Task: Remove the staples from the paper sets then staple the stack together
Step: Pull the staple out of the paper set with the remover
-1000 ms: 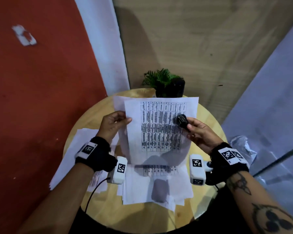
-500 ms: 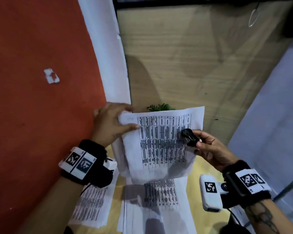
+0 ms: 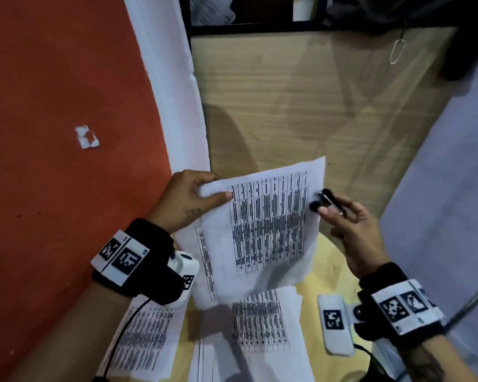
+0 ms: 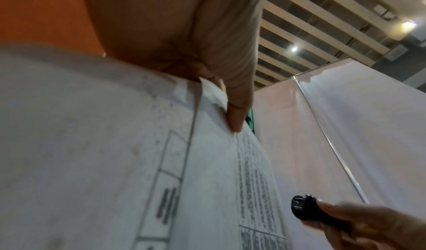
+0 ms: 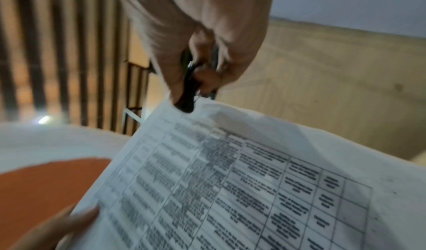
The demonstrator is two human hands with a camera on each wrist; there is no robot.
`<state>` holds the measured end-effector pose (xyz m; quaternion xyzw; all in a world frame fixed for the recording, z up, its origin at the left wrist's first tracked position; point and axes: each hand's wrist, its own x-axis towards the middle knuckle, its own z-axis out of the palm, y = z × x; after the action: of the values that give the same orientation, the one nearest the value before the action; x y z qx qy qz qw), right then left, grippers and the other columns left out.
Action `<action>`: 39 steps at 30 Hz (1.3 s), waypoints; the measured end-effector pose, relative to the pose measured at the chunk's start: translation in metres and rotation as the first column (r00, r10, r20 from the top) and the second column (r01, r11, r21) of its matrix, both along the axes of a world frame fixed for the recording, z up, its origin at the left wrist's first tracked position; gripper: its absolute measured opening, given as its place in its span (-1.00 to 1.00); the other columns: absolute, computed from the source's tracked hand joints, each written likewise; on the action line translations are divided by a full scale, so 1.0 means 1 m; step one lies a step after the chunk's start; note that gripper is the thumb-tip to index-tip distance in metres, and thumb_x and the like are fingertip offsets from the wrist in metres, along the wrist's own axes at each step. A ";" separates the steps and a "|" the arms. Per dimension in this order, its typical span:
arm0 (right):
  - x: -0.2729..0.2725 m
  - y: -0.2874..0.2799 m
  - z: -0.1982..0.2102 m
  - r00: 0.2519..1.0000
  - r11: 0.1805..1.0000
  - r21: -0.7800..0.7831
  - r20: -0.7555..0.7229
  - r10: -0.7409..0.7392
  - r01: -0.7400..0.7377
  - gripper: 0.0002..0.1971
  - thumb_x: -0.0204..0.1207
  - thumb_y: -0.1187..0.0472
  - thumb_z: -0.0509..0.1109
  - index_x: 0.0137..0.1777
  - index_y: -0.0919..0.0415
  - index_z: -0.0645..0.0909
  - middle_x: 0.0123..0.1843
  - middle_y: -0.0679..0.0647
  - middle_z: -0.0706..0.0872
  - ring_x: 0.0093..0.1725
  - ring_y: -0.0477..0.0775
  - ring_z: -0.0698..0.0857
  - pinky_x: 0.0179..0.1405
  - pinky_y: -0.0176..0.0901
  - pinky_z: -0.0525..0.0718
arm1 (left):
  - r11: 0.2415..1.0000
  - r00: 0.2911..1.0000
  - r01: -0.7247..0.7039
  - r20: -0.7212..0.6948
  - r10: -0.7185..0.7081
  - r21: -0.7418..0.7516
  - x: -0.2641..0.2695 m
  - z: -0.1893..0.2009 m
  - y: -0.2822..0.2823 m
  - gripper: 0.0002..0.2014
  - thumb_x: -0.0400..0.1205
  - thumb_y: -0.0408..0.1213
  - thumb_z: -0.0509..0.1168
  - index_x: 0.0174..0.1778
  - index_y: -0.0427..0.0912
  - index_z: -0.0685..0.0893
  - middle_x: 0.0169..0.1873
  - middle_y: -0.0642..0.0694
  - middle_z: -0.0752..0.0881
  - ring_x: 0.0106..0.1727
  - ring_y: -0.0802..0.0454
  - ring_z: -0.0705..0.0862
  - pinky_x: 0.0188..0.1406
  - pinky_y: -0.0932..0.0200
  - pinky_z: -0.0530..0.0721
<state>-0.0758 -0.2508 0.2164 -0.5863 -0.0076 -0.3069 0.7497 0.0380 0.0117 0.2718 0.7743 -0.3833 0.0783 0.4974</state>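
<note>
I hold a set of printed sheets (image 3: 268,230) up in the air above the table. My left hand (image 3: 193,199) pinches its upper left corner, thumb on the front page (image 4: 235,122). My right hand (image 3: 342,219) grips a small black staple remover (image 3: 324,199) at the sheets' right edge. In the right wrist view the staple remover (image 5: 186,97) touches the paper's edge (image 5: 230,172). In the left wrist view the staple remover (image 4: 304,208) sits just off the page. No staple is visible.
More printed sheets lie below on the round wooden table (image 3: 329,260): one pile (image 3: 260,326) in the middle, another (image 3: 144,340) at the left. A red wall (image 3: 66,106) stands at the left, a wooden panel (image 3: 287,106) ahead.
Both hands have lifted the held sheets higher and tilted them. My view has swung upward, so the plant is out of sight. The staple remover stays at the right edge.
</note>
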 end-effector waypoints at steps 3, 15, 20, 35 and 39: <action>0.003 0.019 0.013 0.933 0.905 -0.238 0.171 -0.317 0.352 -0.54 0.06 -0.01 0.67 0.00 -0.08 0.71 0.14 0.00 0.66 0.15 0.05 0.70 0.09 -0.12 0.69 | 0.999 0.999 0.029 -0.036 -0.030 -0.030 -0.005 0.005 -0.005 -0.76 0.41 -0.03 0.49 -0.23 -0.15 0.80 -0.25 -0.11 0.83 -0.22 0.13 0.72 -0.18 -0.01 0.68; 0.008 0.087 0.045 0.899 0.386 -0.818 0.427 -0.090 0.427 -0.61 0.30 0.26 0.43 0.15 0.34 0.68 0.09 0.25 0.66 -0.09 0.02 0.66 -0.08 -0.27 0.63 | 0.999 0.997 0.049 -0.066 -0.048 0.008 -0.017 0.012 -0.011 -0.67 0.33 0.06 0.43 -0.34 -0.19 0.73 -0.49 -0.04 0.57 -0.40 0.16 0.49 -0.37 0.19 0.41; 0.008 0.093 0.048 0.907 0.342 -0.850 0.422 -0.013 0.400 -0.60 0.32 0.20 0.35 0.15 0.34 0.67 0.10 0.24 0.66 -0.16 -0.01 0.60 -0.19 -0.07 0.66 | 0.999 0.992 0.054 -0.111 -0.054 -0.004 -0.020 0.012 -0.005 -0.70 0.29 0.07 0.43 -0.31 -0.10 0.78 -0.46 -0.10 0.63 -0.39 0.13 0.53 -0.34 0.16 0.44; 0.003 0.106 0.063 0.913 0.207 -0.897 0.406 0.040 0.390 -0.65 0.21 0.37 0.42 0.05 0.40 0.68 0.02 0.28 0.69 -0.24 0.31 0.72 -0.41 0.05 0.71 | 0.999 0.997 0.031 -0.066 -0.030 0.015 -0.030 0.019 0.000 -0.84 0.36 -0.10 0.46 -0.53 0.06 0.71 -0.59 0.09 0.49 -0.47 0.27 0.42 -0.48 0.30 0.34; 0.003 0.107 0.064 0.904 0.161 -0.895 0.425 0.030 0.416 -0.66 0.18 0.37 0.42 0.01 0.39 0.69 -0.02 0.27 0.70 -0.25 0.31 0.72 -0.46 0.03 0.70 | 0.999 0.994 0.042 -0.100 -0.043 -0.012 -0.028 0.017 0.001 -0.70 0.28 0.05 0.46 -0.38 -0.14 0.76 -0.48 -0.07 0.59 -0.37 0.14 0.51 -0.32 0.14 0.43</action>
<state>-0.0728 -0.1439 0.2804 -0.8575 -0.2560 -0.4231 0.1423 0.0101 0.0128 0.2886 0.7663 -0.3741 0.0307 0.5214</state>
